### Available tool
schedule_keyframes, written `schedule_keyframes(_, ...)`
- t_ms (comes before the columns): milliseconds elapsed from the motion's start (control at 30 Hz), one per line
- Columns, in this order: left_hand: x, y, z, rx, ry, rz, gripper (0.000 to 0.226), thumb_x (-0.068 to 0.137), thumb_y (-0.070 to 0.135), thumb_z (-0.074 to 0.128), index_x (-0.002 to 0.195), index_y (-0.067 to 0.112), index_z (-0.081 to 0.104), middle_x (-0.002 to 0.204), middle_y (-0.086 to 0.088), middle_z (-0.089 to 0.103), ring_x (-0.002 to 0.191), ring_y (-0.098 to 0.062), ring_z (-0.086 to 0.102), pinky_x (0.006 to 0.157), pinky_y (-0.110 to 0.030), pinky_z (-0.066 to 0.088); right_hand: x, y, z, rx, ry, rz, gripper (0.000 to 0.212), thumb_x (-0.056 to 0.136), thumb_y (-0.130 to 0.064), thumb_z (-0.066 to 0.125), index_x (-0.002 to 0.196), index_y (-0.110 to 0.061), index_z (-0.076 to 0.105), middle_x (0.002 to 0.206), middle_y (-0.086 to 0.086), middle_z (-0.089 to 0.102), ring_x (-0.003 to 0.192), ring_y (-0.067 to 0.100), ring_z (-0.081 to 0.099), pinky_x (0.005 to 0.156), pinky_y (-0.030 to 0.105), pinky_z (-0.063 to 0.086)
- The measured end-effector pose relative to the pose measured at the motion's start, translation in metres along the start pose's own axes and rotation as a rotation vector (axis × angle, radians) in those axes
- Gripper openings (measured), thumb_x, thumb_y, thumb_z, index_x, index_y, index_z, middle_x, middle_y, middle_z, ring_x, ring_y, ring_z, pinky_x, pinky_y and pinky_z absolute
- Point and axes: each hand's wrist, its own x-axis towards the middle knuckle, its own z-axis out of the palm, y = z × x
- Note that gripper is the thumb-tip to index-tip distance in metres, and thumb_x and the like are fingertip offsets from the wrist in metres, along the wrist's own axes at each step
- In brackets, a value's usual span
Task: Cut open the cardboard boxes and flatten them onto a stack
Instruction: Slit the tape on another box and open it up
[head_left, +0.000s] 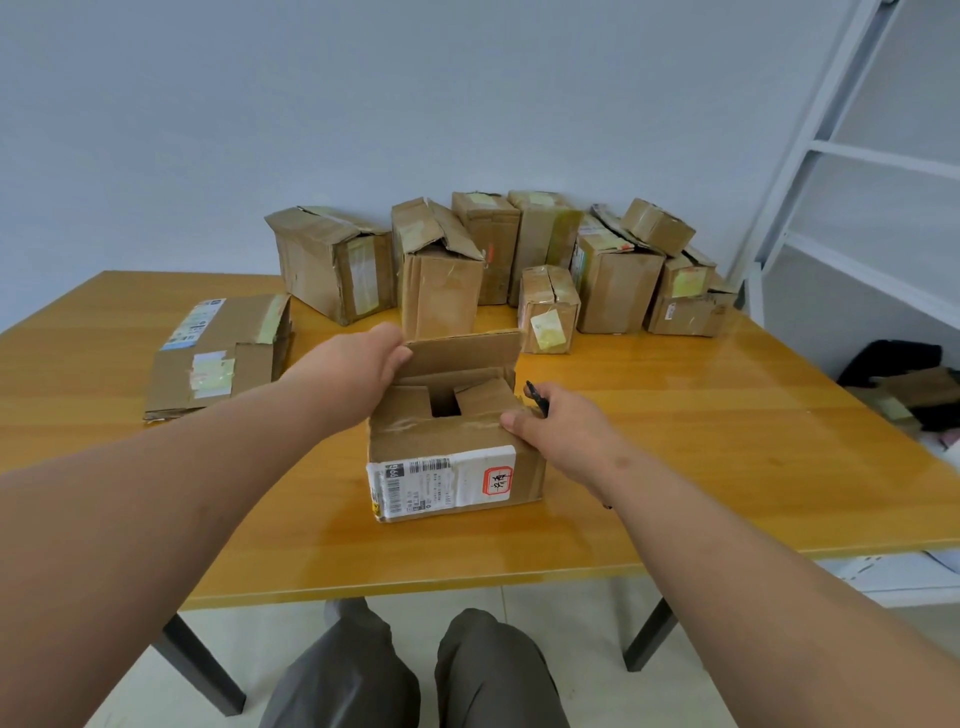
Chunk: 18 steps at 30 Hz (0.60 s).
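A small cardboard box (447, 478) with a white shipping label stands near the front middle of the table. Its far top flap (462, 351) stands up, and my left hand (358, 364) grips that flap's left end. The inner flaps lie folded with a dark gap between them. My right hand (561, 431) holds a small black cutter (536, 397) and rests its thumb on the box's right top edge. A flattened box (218, 358) lies on the table at the left.
Several taped cardboard boxes (441, 270) stand in a row along the back of the yellow wooden table (675, 467). A white metal rack (857, 156) stands at the right, with a dark bag (893, 364) and cardboard on the floor beside it.
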Motion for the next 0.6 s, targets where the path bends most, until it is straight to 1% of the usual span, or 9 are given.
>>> schedule_keyframes(67, 0.001, -0.006, 0.000, -0.140, 0.007, -0.040, 0.031, 0.103, 0.042, 0.036, 0.125, 0.022, 0.044, 0.091, -0.003, 0.062, 0.076, -0.020, 0.064, 0.070, -0.040, 0.058, 0.001, 0.001, 0.000, -0.007, -0.001, -0.006, 0.054, 0.097, -0.039, 0.057, 0.145, -0.020, 0.040, 0.138, 0.003, 0.052, 0.101, 0.012, 0.043, 0.083, 0.027, 0.039)
schedule_keyframes(133, 0.002, -0.012, 0.001, -0.406, 0.030, -0.150, 0.035, 0.102, 0.041, 0.043, 0.132, 0.023, 0.041, 0.100, -0.005, 0.062, 0.076, -0.022, 0.068, 0.069, -0.042, 0.061, 0.001, 0.000, -0.001, -0.017, -0.010, -0.011, 0.052, 0.097, -0.039, 0.057, 0.143, -0.021, 0.042, 0.136, 0.003, 0.054, 0.101, 0.012, 0.044, 0.084, 0.028, 0.040)
schedule_keyframes(233, -0.001, -0.018, 0.004, -0.715, 0.133, -0.340, 0.027, 0.100, 0.036, 0.050, 0.120, 0.019, 0.043, 0.102, -0.010, 0.062, 0.070, -0.025, 0.072, 0.062, -0.041, 0.062, 0.004, -0.002, -0.003, -0.034, -0.028, -0.011, 0.046, 0.097, -0.036, 0.057, 0.140, -0.023, 0.046, 0.123, 0.002, 0.055, 0.099, 0.014, 0.047, 0.079, 0.029, 0.045)
schedule_keyframes(333, -0.002, -0.022, 0.010, -0.628, 0.214, -0.354, 0.017, 0.100, 0.030, 0.052, 0.099, 0.018, 0.040, 0.092, -0.013, 0.064, 0.067, -0.027, 0.071, 0.062, -0.045, 0.061, 0.007, -0.005, -0.003, 0.005, -0.041, 0.011, 0.044, 0.097, -0.034, 0.056, 0.139, -0.024, 0.048, 0.113, -0.001, 0.052, 0.078, 0.009, 0.044, 0.057, 0.021, 0.033)
schedule_keyframes(400, -0.001, -0.022, 0.014, -0.493, 0.222, -0.287, 0.011, 0.100, 0.023, 0.050, 0.093, 0.020, 0.042, 0.087, -0.010, 0.063, 0.069, -0.028, 0.069, 0.065, -0.049, 0.060, 0.009, -0.005, -0.001, 0.018, -0.037, 0.013, 0.041, 0.097, -0.033, 0.055, 0.137, -0.024, 0.049, 0.113, -0.001, 0.052, 0.079, 0.009, 0.045, 0.056, 0.022, 0.032)
schedule_keyframes(433, 0.000, -0.022, 0.015, -0.444, 0.210, -0.258, 0.007, 0.100, 0.020, 0.048, 0.094, 0.022, 0.044, 0.088, -0.009, 0.063, 0.070, -0.028, 0.068, 0.065, -0.049, 0.060, 0.009, -0.005, 0.000, 0.025, -0.033, 0.011, 0.041, 0.098, -0.033, 0.055, 0.137, -0.025, 0.049, 0.115, -0.001, 0.052, 0.087, 0.012, 0.048, 0.060, 0.023, 0.036)
schedule_keyframes(500, 0.001, -0.022, 0.015, -0.388, 0.163, -0.227, 0.016, 0.096, 0.015, 0.050, 0.102, 0.029, 0.048, 0.095, -0.005, 0.062, 0.073, -0.027, 0.066, 0.065, -0.048, 0.059, 0.010, -0.004, 0.001, 0.046, -0.018, 0.010, 0.038, 0.098, -0.033, 0.055, 0.135, -0.025, 0.049, 0.116, -0.002, 0.052, 0.100, 0.016, 0.049, 0.073, 0.028, 0.043)
schedule_keyframes(533, 0.000, -0.021, 0.014, -0.383, 0.129, -0.222, 0.022, 0.094, 0.015, 0.055, 0.108, 0.031, 0.048, 0.101, -0.003, 0.060, 0.076, -0.025, 0.064, 0.066, -0.046, 0.059, 0.010, -0.003, 0.001, 0.061, -0.008, 0.012, 0.035, 0.098, -0.033, 0.055, 0.132, -0.026, 0.050, 0.117, -0.002, 0.052, 0.102, 0.016, 0.049, 0.074, 0.028, 0.043)
schedule_keyframes(600, -0.001, -0.017, 0.013, -0.407, 0.059, -0.225, 0.042, 0.088, 0.020, 0.070, 0.122, 0.030, 0.047, 0.111, -0.001, 0.055, 0.081, -0.021, 0.061, 0.067, -0.039, 0.059, 0.012, -0.002, 0.000, 0.125, 0.008, 0.021, 0.025, 0.097, -0.030, 0.057, 0.122, -0.027, 0.055, 0.119, -0.001, 0.056, 0.101, 0.016, 0.050, 0.068, 0.027, 0.040)
